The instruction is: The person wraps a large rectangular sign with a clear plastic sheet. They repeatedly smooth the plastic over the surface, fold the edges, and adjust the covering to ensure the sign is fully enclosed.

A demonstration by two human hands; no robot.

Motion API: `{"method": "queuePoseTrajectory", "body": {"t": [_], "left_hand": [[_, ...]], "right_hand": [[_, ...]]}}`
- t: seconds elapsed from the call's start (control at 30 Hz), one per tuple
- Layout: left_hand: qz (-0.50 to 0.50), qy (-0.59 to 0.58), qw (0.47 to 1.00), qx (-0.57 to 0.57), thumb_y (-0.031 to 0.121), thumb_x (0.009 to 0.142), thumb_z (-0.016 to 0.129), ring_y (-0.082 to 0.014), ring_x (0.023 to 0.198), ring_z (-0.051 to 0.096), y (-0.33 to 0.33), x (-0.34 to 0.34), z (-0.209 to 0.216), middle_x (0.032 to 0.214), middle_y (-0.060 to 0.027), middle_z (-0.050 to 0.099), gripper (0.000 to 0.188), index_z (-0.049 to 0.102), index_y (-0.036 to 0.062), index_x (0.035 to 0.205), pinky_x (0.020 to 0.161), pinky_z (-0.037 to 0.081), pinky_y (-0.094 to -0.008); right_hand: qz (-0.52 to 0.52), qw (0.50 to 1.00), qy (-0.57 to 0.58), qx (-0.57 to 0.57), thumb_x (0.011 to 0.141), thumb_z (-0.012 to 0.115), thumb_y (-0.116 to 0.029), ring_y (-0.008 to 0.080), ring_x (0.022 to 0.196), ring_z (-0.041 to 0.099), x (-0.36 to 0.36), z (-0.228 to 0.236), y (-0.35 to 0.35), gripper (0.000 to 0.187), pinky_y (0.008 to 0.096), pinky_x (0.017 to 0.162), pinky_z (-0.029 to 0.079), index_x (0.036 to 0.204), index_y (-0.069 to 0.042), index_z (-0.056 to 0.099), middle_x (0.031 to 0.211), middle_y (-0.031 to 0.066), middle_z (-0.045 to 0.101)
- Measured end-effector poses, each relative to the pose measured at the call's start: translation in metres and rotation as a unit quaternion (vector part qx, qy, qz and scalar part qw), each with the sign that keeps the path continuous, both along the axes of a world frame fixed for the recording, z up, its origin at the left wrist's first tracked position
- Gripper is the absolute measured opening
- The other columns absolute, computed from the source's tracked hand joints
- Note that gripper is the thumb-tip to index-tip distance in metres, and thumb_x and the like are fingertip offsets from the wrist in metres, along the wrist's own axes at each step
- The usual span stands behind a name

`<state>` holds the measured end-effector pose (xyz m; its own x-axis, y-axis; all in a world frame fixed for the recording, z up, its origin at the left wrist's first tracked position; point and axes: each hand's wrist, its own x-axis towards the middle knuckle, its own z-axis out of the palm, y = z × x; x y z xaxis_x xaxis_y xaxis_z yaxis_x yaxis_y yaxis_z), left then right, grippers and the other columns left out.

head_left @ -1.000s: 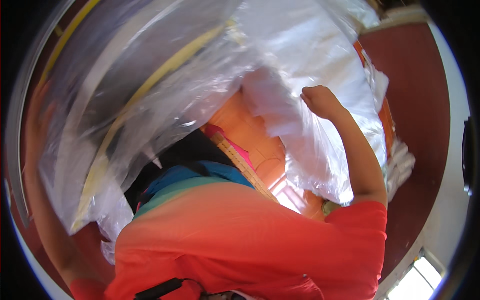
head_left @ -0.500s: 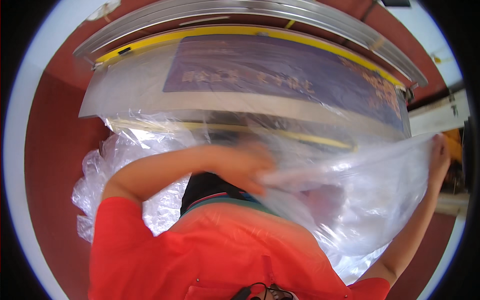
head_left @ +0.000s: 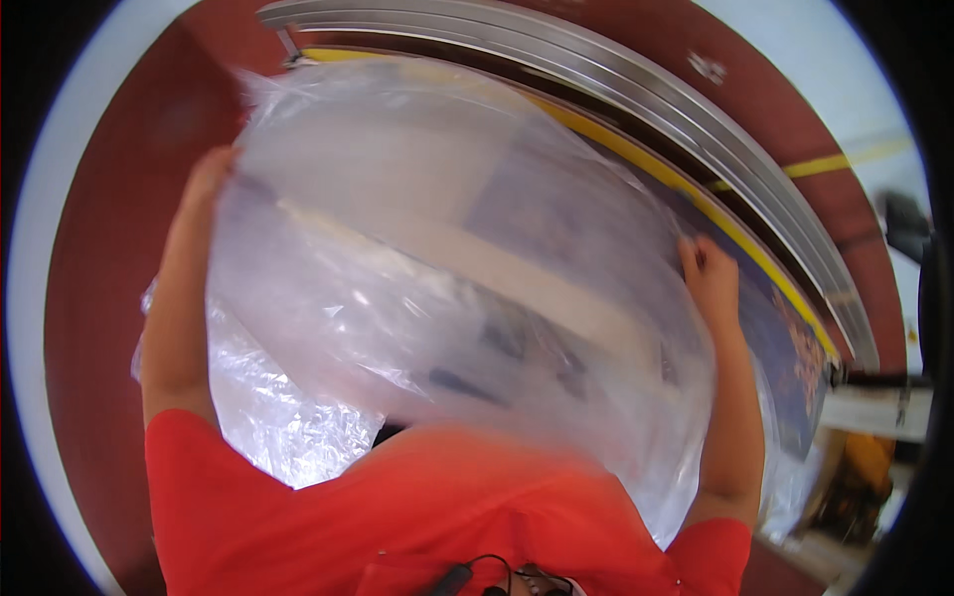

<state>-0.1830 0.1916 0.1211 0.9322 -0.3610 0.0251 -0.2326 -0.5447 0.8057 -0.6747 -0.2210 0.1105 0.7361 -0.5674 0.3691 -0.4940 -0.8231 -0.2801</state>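
Note:
A wide sheet of clear plastic film [head_left: 417, 328] is stretched between my two raised arms, partly veiling what lies behind it. At its left edge, my left hand [head_left: 217, 169] is closed on the film. My right hand [head_left: 704, 260] pinches the film on the other side, thumb and fingers together. Through the film and beyond its right edge shows a dark blue-purple printed panel [head_left: 770, 328] with orange markings, lying on a long, pale flat surface. More crumpled film [head_left: 298, 437] hangs low beside my left arm.
A long silvery metal rail [head_left: 636, 74] curves past the far side, with a yellow strip [head_left: 740, 228] along the panel's edge. The floor [head_left: 99, 298] is dark red. At the right stand a pale bench [head_left: 879, 402] and an orange object [head_left: 867, 462].
My left hand has swung from the middle out to the far left, and my right hand has come inward. The film now spreads broadly between them. The view has turned.

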Motion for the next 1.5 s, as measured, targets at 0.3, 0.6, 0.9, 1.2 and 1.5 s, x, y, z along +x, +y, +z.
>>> {"method": "queuePoseTrajectory", "body": {"t": [0.3,0.6,0.9,1.2,1.5], "left_hand": [[-0.110,-0.360,0.896,0.236,0.017,0.071,0.055,-0.0272,0.088,0.047,-0.050,-0.047,-0.027,0.089,-0.0135,0.051,0.024,0.051,0.0042,0.090,0.077,0.038,-0.0354],[0.094,-0.322,0.908,0.249,0.036,0.075,0.050,-0.0284,0.096,0.047,-0.168,0.016,-0.058,0.101,-0.0148,0.052,0.035,0.056,0.0072,0.093,0.079,0.038,-0.0392],[-0.028,0.129,0.981,0.139,0.027,0.071,0.059,-0.0137,0.065,0.055,-0.181,0.058,-0.027,0.068,-0.0050,0.055,0.025,0.056,0.0021,0.073,0.054,0.044,-0.0236],[0.051,-0.217,0.932,0.285,0.025,0.076,0.049,-0.0197,0.065,0.057,-0.181,0.052,-0.060,0.069,-0.0108,0.056,0.025,0.055,0.0010,0.070,0.057,0.046,-0.0275],[-0.026,-0.481,0.759,0.438,0.032,0.083,0.034,-0.0273,0.098,0.048,-0.030,0.198,-0.126,0.106,-0.0125,0.050,0.037,0.048,0.0059,0.106,0.082,0.038,-0.0351]], "right_hand": [[-0.082,0.996,0.038,0.002,0.076,0.053,-0.021,0.0263,0.044,0.047,0.005,-0.010,0.021,0.024,0.0336,0.042,0.035,0.062,-0.006,0.041,0.048,0.0089,0.045],[-0.089,0.995,0.025,-0.026,0.075,0.054,-0.018,0.0238,0.042,0.046,0.016,-0.013,0.019,0.022,0.0321,0.041,0.034,0.061,-0.007,0.041,0.047,0.0073,0.044],[-0.101,0.994,0.023,-0.025,0.074,0.056,-0.016,0.0222,0.043,0.046,0.012,-0.020,0.017,0.021,0.0310,0.041,0.034,0.062,-0.007,0.041,0.049,0.0058,0.045],[-0.006,0.938,0.077,0.338,0.074,0.055,-0.013,0.0136,0.046,0.050,-0.018,0.025,0.043,0.009,0.0261,0.043,0.036,0.071,-0.006,0.051,0.055,0.0030,0.053],[-0.419,0.719,0.200,0.517,0.068,0.057,-0.018,0.0144,0.080,0.049,-0.445,0.064,-0.010,0.024,0.0271,0.073,0.039,0.090,-0.007,0.054,0.083,0.0017,0.054]]}}
